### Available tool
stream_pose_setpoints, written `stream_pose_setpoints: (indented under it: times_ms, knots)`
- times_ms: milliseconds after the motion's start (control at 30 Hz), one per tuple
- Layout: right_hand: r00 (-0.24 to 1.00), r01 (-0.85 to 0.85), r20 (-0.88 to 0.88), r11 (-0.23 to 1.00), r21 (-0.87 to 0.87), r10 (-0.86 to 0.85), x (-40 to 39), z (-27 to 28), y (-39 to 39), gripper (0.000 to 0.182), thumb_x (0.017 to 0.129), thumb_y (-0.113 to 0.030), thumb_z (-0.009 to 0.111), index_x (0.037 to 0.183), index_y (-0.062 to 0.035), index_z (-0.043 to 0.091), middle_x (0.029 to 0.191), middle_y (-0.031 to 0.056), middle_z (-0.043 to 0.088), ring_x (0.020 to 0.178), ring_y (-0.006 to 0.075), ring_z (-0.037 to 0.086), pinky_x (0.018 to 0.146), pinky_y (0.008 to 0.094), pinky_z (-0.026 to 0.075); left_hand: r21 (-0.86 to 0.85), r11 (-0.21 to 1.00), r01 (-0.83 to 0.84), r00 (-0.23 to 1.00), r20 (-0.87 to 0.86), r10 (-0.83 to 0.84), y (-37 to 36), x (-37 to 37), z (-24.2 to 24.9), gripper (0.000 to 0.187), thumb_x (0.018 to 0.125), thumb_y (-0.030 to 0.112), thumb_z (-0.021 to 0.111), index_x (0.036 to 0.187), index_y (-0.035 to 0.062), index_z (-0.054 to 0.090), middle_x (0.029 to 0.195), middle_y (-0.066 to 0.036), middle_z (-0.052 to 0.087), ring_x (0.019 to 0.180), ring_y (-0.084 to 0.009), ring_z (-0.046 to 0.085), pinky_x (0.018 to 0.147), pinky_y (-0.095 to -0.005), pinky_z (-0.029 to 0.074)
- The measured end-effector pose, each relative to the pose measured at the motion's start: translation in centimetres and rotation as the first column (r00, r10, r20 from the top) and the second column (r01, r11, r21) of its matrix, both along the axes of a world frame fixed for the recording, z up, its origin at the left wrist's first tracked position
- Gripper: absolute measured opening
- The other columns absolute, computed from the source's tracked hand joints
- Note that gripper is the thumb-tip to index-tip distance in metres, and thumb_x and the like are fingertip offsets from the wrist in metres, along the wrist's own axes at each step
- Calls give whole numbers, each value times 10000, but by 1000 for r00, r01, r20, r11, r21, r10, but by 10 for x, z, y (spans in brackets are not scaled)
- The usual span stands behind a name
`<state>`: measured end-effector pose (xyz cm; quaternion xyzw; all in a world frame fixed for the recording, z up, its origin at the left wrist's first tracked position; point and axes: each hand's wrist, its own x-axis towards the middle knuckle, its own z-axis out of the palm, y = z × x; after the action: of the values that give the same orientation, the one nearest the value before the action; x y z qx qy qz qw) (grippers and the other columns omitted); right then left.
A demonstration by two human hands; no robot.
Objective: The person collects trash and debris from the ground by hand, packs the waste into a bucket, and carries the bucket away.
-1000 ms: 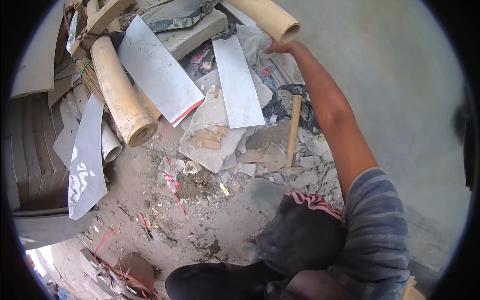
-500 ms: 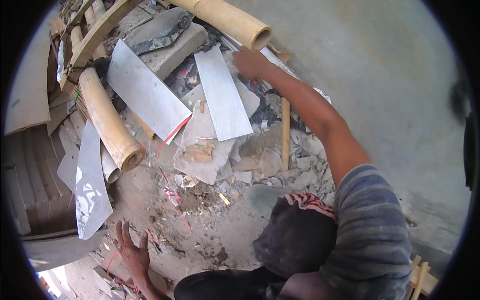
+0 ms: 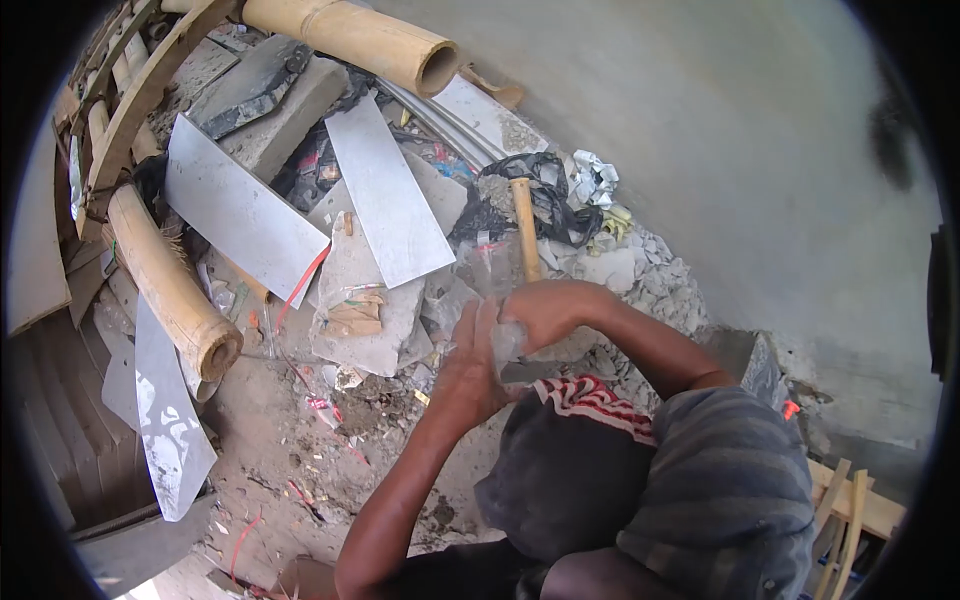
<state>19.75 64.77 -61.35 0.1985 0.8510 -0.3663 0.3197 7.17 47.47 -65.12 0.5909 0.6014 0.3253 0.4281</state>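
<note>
My left hand (image 3: 468, 372) and my right hand (image 3: 542, 312) meet in front of my body, over the rubble. Between them is a crumpled piece of clear plastic (image 3: 509, 342), partly hidden by the fingers; its exact kind cannot be made out. The left fingers are close together and point up along it, while the right hand bends in from the other side. Just beyond the hands lies more clear plastic (image 3: 487, 262). A short wooden stick (image 3: 525, 230) stands out of the debris near my right hand, by a black plastic bag (image 3: 548, 183).
Thick bamboo poles (image 3: 170, 280) lie left and at the top. White panels (image 3: 388, 190) rest over broken concrete (image 3: 345, 300). Grey rubble (image 3: 660, 285) borders a plain wall (image 3: 700, 130). Black cloth with a striped edge (image 3: 570, 470) covers the near foreground.
My right hand has drawn back from the pile near the bamboo to the middle. My left hand, spread at lower left before, has come up to meet it. The view has shifted somewhat.
</note>
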Motion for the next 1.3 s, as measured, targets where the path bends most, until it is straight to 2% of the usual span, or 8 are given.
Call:
stream_pose_setpoints:
  times_ms: [67, 167, 300, 400, 500, 767, 1200, 1300]
  knots:
    - [929, 244, -280, 969, -28, -242, 11, -35, -2, 380, 774, -220, 725, 1068, 18, 686, 1129, 224, 690, 1028, 321, 686, 830, 434, 541, -53, 990, -132, 935, 324, 142, 14, 23, -42, 1269, 670, 303, 951, 1572, 30, 102, 1520, -241, 364, 1395, -347, 425, 1122, -440, 414]
    - [208, 717, -296, 351, -602, -932, 7, -102, -7, 394, 892, -199, 676, 1213, 20, 609, 1252, 174, 620, 1078, 263, 643, 861, 428, 520, -174, 897, -406, 676, 604, 423, 20, 56, -92, 1149, 732, 224, 924, 1557, 16, 151, 1454, -195, 446, 1314, -273, 506, 1077, -406, 464]
    - [301, 640, -365, 470, -607, -881, 1, -95, 12, 536, 945, -261, 667, 1368, 29, 512, 1391, 246, 540, 1315, 317, 534, 1050, 395, 455, -265, 788, -556, 712, 339, 616, 29, 74, -125, 807, 737, 174, 896, 1373, 2, 429, 1288, -168, 585, 1162, -293, 606, 966, -439, 518]
    - [725, 679, -408, 476, 560, -554, 1, -52, 42, 513, 929, -333, 673, 1275, 36, 585, 1291, 256, 619, 1228, 378, 605, 1015, 429, 491, -185, 909, -374, 911, -255, 323, 15, 66, -87, 631, 716, 188, 865, 1238, 21, 553, 1241, -174, 624, 1104, -395, 641, 927, -514, 517]
    - [698, 607, 92, 655, 450, -710, 18, -65, 49, 522, 857, -412, 722, 1093, 49, 660, 1090, 281, 683, 1055, 388, 673, 906, 445, 533, -23, 985, -168, 849, -511, 133, 16, 49, -58, 617, 702, 280, 854, 1211, 38, 602, 1460, -220, 479, 1375, -421, 439, 1080, -592, 379]
    - [394, 883, -224, 435, -176, -891, 88, -79, 31, 332, 858, -233, 767, 1012, 29, 633, 881, 81, 674, 783, 143, 652, 656, 310, 547, 40, 999, -15, 834, -551, 34, 10, 27, -85, 539, 698, 254, 846, 1112, 3, 610, 1561, -230, 372, 1494, -413, 279, 1151, -586, 309]
    - [413, 773, -645, 622, -124, -643, 91, -39, 74, 223, 892, -170, 654, 1028, -2, 601, 944, 62, 637, 859, 147, 617, 772, 322, 514, -8, 996, -93, 846, -529, 75, 18, 7, -78, 544, 680, 232, 852, 1108, 11, 601, 1514, -173, 426, 1450, -348, 366, 1066, -583, 422]
    - [176, 853, -740, 476, -215, -649, 81, -49, 51, 167, 868, -135, 617, 975, -13, 581, 885, 48, 605, 844, 142, 598, 762, 337, 508, -9, 996, -89, 860, -505, 72, 19, 11, -76, 589, 673, 224, 857, 1164, 30, 595, 1518, -153, 427, 1450, -341, 366, 1063, -566, 436]
